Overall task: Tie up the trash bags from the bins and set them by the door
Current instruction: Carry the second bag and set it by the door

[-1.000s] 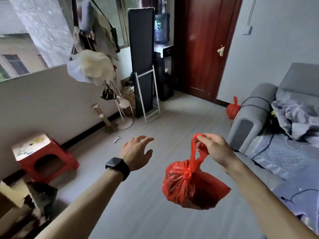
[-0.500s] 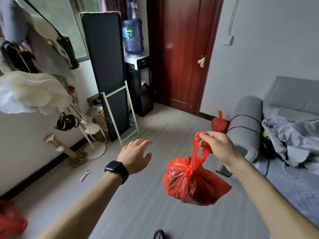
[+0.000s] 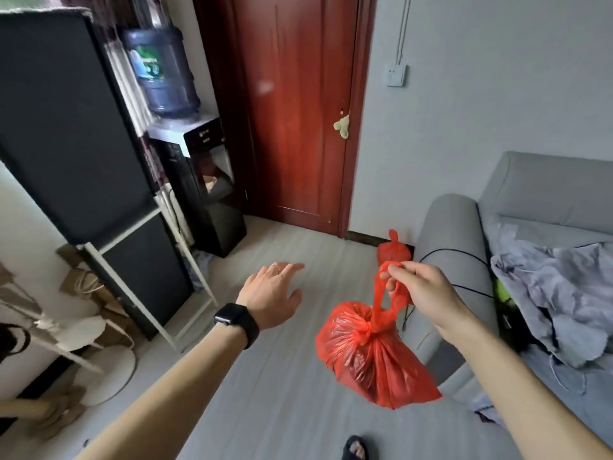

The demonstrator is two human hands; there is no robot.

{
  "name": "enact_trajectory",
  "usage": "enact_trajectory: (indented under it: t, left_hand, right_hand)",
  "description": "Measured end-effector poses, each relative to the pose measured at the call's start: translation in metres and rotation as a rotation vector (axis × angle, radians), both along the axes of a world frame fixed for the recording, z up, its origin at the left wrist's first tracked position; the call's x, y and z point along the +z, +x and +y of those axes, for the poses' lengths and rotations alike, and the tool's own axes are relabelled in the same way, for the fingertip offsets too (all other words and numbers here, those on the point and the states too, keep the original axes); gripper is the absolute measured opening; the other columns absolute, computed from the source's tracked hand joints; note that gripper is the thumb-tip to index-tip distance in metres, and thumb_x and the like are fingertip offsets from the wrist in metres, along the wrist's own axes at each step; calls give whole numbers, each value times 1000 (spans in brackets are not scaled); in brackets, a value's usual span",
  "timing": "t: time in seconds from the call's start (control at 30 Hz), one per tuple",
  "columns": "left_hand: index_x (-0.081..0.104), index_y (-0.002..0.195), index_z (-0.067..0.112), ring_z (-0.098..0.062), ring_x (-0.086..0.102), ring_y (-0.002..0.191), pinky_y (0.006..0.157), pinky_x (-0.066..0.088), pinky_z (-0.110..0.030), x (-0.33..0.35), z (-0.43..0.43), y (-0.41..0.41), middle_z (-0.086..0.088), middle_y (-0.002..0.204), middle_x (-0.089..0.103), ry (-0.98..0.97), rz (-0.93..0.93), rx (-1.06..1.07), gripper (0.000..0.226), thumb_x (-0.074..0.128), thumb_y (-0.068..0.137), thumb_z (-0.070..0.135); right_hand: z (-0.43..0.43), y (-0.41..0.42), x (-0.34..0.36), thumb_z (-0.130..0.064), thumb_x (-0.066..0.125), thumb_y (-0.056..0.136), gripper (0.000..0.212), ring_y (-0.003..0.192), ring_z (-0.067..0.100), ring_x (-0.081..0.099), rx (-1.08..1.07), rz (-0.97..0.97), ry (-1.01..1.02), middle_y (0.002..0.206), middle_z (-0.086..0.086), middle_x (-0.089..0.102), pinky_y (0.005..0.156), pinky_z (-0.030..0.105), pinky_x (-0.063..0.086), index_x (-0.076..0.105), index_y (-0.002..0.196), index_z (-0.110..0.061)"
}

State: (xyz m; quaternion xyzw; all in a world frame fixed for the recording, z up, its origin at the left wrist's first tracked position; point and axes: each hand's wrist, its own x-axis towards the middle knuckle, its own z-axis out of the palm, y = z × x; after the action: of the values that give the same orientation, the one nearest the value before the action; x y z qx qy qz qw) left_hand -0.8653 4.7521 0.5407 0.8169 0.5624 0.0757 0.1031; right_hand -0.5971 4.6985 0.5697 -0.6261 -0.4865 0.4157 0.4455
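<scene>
A knotted red trash bag (image 3: 371,355) hangs in the air from its handles, which my right hand (image 3: 423,293) pinches at centre right. My left hand (image 3: 272,295), with a black watch on the wrist, floats open and empty to the left of the bag. A second tied red bag (image 3: 393,250) sits on the floor against the wall, just right of the dark red door (image 3: 298,104), partly hidden behind my right hand.
A grey sofa (image 3: 447,234) with crumpled bedding and a black cable fills the right side. A black water dispenser (image 3: 205,194) with a blue bottle stands left of the door. A tall black panel on a white frame (image 3: 109,207) leans at left. My slippered foot (image 3: 355,448) shows at the bottom.
The door, the dispenser and the red bag on the floor have grown larger and nearer. My right hand keeps carrying the bag; my left hand stays open.
</scene>
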Motion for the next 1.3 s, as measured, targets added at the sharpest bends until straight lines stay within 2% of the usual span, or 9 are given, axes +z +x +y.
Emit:
enact_trajectory:
  t: [0.17,0.4,0.57,0.7,0.93,1.07,1.2,1.3]
  left_hand:
    - [35,145,36,-21,41,134,110,33,-36,-16,123,39,6,147,43,-24,29,8,56,49,91,43]
    - [36,144,36,-18,39,135,110,31,-35,-23,284,78,7,148,42,-81,24,59,54,48,92,43]
    - [36,145,34,-21,41,134,110,34,-38,-45,403,107,4,148,43,-121,-5,67,54,48,93,43]
    - [34,146,34,-22,41,134,109,34,-39,-68,501,132,3,148,42,-159,-22,40,55,47,94,42]
    - [33,147,32,-21,35,138,113,29,-40,-88,665,178,2,151,40,-260,5,-28,54,45,95,40]
    - [34,147,32,-23,32,140,115,27,-41,-107,744,218,1,152,37,-311,8,-61,55,46,94,39]
    - [38,144,32,-24,34,139,115,27,-39,-126,815,251,0,151,39,-266,-34,-34,53,48,93,34]
    - [38,144,34,-26,30,142,117,24,-40,-143,869,274,0,152,37,-243,-69,55,52,48,93,31]
  right_hand:
    - [124,33,-19,-19,58,98,26,69,18,61,13,23,-21,66,-1,66,71,39,47,74,81,-7]
    - [292,80,-35,-20,59,96,28,69,16,62,22,-22,-102,65,-2,68,74,37,47,74,76,-10]
    - [408,111,-64,-25,60,95,28,72,18,66,9,-61,-181,67,0,71,84,47,52,75,74,-15]
    - [501,130,-83,-22,59,96,27,75,17,65,-23,-86,-223,65,-3,71,82,38,50,75,74,-17]
    - [639,162,-104,-22,60,94,24,74,15,67,-108,-112,-328,69,-1,74,80,37,51,75,77,-16]
    - [705,183,-129,-25,61,94,21,74,17,66,-147,-113,-404,71,-2,73,72,31,47,72,80,-14]
    - [774,204,-170,-31,55,96,19,90,17,61,-102,-162,-503,90,-1,67,90,38,46,64,91,-15]
    - [832,223,-209,-33,51,97,19,96,20,62,-29,-192,-573,96,0,67,93,39,47,62,94,-18]
